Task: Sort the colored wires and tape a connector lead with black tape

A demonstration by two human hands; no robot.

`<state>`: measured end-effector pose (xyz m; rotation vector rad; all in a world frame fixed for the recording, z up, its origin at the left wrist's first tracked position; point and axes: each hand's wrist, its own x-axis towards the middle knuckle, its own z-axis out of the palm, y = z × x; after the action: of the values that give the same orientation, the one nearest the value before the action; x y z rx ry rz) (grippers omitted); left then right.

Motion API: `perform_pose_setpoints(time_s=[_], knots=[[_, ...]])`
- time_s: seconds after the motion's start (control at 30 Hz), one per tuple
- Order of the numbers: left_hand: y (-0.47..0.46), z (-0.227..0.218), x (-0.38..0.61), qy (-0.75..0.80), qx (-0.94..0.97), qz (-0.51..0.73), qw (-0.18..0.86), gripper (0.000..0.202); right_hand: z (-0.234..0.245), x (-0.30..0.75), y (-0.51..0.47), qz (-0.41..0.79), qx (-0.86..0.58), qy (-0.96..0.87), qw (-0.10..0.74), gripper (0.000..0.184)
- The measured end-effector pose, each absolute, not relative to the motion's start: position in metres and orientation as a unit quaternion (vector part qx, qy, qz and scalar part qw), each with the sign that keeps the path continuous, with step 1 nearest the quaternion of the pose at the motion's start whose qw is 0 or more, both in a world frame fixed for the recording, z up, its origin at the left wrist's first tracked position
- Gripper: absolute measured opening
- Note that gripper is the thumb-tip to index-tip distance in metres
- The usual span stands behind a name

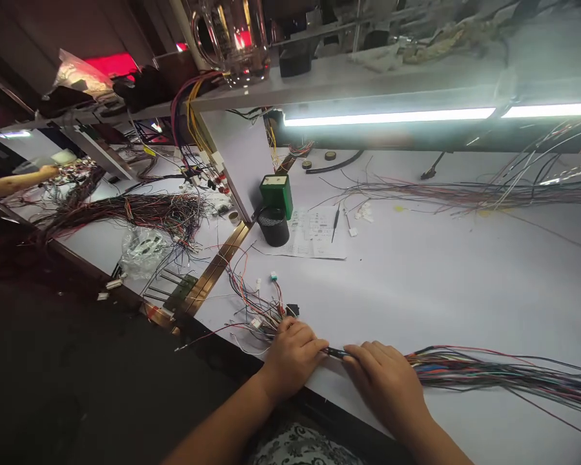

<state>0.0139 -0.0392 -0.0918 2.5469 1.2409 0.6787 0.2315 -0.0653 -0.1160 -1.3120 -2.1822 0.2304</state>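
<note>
A long wire harness (484, 371) of many thin coloured wires lies along the front of the white table. My left hand (295, 352) is closed around it near its left end. Gripping the same bundle a little to the right is my right hand (385, 381), also closed. Between my hands a short stretch shows as a dark, shiny wrapped section (336, 352). Beyond my left hand the wires fan out loosely, with a black connector (293, 310), a teal connector (274, 276) and a white connector (256, 323) at their ends. My palms hide the gripped parts.
A black mesh cup (274, 227) and a green box (277, 192) stand by the divider. A printed sheet (314, 236) carries a dark pen-like tool (336, 224). More wires (416, 190) lie at the back. At the left bench, a co-worker's hand (47, 172) is near wires.
</note>
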Motion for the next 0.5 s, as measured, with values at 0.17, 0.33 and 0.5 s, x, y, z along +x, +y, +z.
perform_pose_setpoints(time_s=[0.17,0.33,0.5], knots=[[-0.029,-0.089,0.006,0.392,0.897,0.186,0.083,0.011,-0.126,0.231,-0.067,0.05,-0.494,-0.825,0.27,0.022],[-0.004,-0.077,-0.013,0.34,0.931,0.133,0.028,0.038,-0.117,0.237,-0.057,0.058,-0.473,-0.832,0.283,0.02],[0.014,-0.051,-0.024,0.345,0.923,0.161,-0.059,0.014,-0.106,0.244,-0.04,0.049,-0.43,-0.853,0.291,0.019]])
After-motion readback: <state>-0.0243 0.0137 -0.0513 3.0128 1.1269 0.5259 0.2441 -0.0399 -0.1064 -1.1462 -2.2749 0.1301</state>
